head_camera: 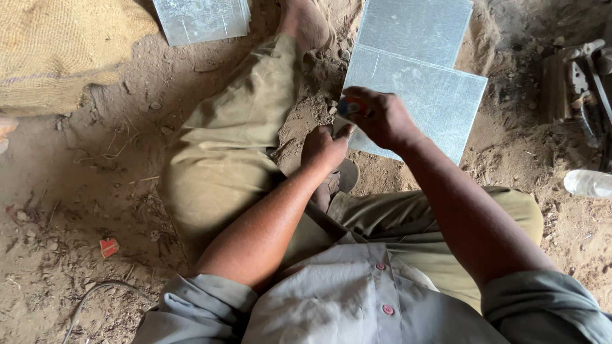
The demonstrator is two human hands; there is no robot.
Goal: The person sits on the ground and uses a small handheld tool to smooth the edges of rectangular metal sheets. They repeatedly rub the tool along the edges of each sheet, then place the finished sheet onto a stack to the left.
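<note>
Seated on dusty ground, legs in khaki trousers [223, 146] bent, looking down at both hands over the near corner of a grey metal sheet [433, 102]. Right hand [382, 118] curled shut around a small blue and red marker [352, 107], tip end poking out toward the left of the fist, just over the sheet's near left edge. Left hand [325, 148] just below and left of that grip, fingers folded loosely, thumb lifted up to touch the sheet's edge right under the marker; whether anything is pinched in it cannot be told. Under the gripped marker, that sheet lying flat on the dirt, tilted, overlapping a second metal sheet [414, 25] further out from the hands. Well away up and left of the grip, a third sheet [201, 19] lying beside a burlap sack [57, 51]. A bare foot [306, 25] just beyond the grip, touching the far sheet's left side; a sandal sole [344, 175] just beneath the left hand. Far right of the grip, a rusty metal tool [583, 83] on the ground, and below it the end of a clear plastic bottle [588, 183]. Far down left, a small red scrap [109, 246] and a thin grey wire [95, 296] in the dust. Nearest the camera, a pale grey shirt [344, 299] with pink buttons.
</note>
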